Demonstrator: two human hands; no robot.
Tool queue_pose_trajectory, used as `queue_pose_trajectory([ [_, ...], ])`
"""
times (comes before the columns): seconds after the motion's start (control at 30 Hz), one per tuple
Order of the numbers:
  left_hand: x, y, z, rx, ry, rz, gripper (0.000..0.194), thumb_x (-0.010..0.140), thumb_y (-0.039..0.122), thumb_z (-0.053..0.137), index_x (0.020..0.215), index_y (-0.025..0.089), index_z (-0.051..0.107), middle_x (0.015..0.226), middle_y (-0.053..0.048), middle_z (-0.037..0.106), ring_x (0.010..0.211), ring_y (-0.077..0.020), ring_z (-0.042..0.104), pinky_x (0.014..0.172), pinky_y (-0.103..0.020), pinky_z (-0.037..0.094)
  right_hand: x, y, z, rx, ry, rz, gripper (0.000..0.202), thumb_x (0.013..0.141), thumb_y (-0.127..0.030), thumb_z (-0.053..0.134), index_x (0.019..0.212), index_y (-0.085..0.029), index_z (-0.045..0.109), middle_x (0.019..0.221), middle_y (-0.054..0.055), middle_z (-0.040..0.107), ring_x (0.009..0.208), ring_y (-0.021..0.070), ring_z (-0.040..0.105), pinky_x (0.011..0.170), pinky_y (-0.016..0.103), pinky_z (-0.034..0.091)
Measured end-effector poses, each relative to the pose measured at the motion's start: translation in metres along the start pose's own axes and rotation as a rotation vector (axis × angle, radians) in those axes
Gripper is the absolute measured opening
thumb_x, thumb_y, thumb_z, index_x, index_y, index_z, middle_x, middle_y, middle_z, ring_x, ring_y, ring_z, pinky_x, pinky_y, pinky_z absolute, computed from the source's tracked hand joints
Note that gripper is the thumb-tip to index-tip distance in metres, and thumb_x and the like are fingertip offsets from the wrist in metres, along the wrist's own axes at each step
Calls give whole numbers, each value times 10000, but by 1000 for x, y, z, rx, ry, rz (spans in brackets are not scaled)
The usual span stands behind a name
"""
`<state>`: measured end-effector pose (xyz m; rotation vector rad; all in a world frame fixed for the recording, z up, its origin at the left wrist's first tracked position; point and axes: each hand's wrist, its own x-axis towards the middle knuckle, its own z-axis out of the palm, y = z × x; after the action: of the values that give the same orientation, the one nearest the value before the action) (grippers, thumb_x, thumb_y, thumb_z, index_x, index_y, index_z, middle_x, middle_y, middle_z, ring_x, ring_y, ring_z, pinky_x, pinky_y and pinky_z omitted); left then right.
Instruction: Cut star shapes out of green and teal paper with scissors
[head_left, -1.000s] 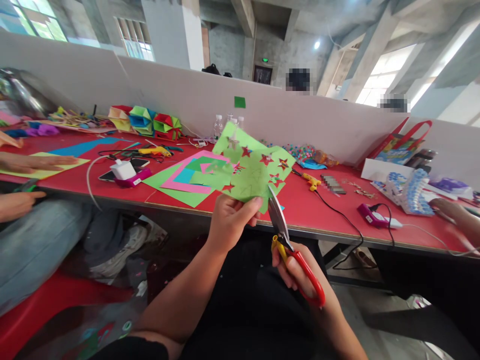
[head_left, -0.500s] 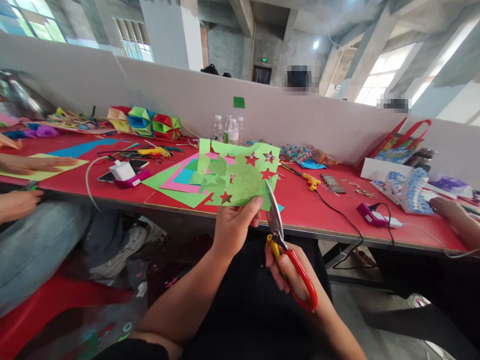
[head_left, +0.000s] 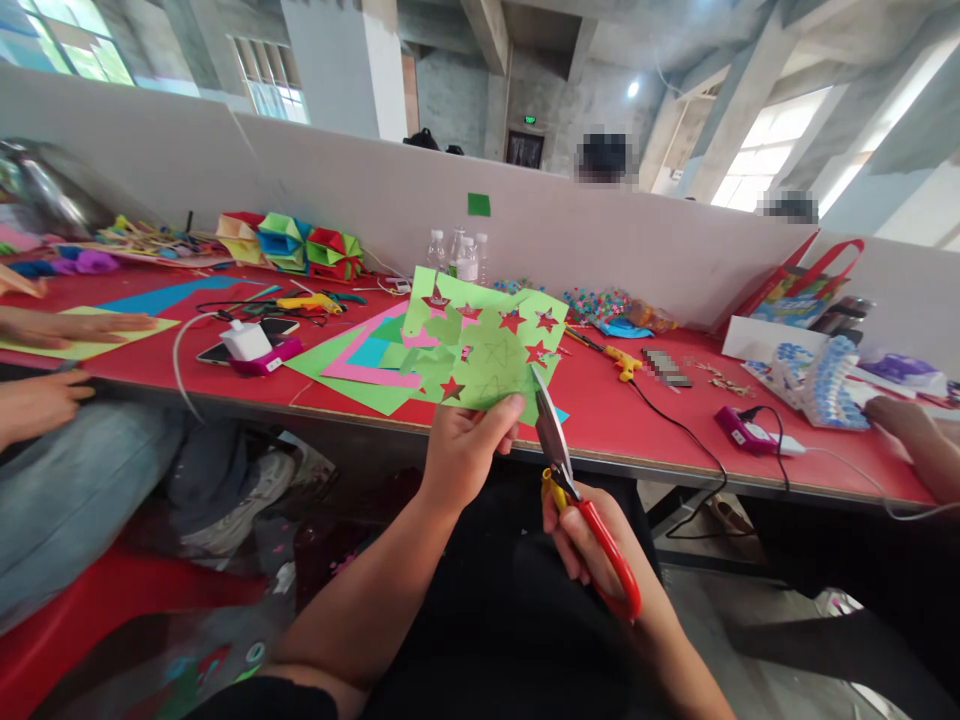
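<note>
A green paper sheet (head_left: pixel 480 350) with several star-shaped holes is held up above the table's front edge. My left hand (head_left: pixel 469 450) pinches its bottom edge, thumb in front. Faint pencilled star outlines show on the uncut part near the thumb. My right hand (head_left: pixel 589 535) is wrapped round a pair of scissors (head_left: pixel 553 430) with red and yellow handles. The blades point up, their tips at the sheet's lower right, to the right of my left thumb. Whether paper lies between the blades I cannot tell.
On the red table (head_left: pixel 480 435) lie green and pink paper sheets (head_left: pixel 352 365), glue guns (head_left: pixel 624 362), a purple power strip (head_left: pixel 750 430) and bottles (head_left: pixel 466 260). A co-worker's hands (head_left: pixel 45 405) are at the left, another person's hand (head_left: pixel 904 425) at the right.
The green sheet has tilted, its upper part shifting slightly right and its upper left corner rising. The scissors and my right hand have moved slightly right and down. A co-worker's lower hand has shifted right.
</note>
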<state>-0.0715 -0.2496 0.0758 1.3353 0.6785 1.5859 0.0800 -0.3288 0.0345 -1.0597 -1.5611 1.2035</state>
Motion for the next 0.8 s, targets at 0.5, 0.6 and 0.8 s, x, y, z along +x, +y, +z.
queue_pose_trajectory([
  [0.5,9,5,-7,-102,68,90,192,800,287,630,643,191,571,481,57,502,384,-53,436,368,-187,343,1,3,-2,-39,5,7,529,852,-700,452,733,-185,475,416,-69,418,325,52,283,359,205,187],
  [0.6,7,5,-3,-117,-7,35,191,812,331,623,689,189,584,529,43,549,417,-65,485,397,-198,394,2,5,1,-39,29,7,526,851,-695,456,739,-182,480,417,-70,427,323,52,293,357,197,193],
  [0.8,6,3,-2,-96,-22,26,165,805,300,637,688,187,606,558,26,584,448,-82,526,429,-223,440,2,5,2,-57,59,33,526,835,-696,478,724,-182,478,412,-70,430,323,51,291,357,196,189],
])
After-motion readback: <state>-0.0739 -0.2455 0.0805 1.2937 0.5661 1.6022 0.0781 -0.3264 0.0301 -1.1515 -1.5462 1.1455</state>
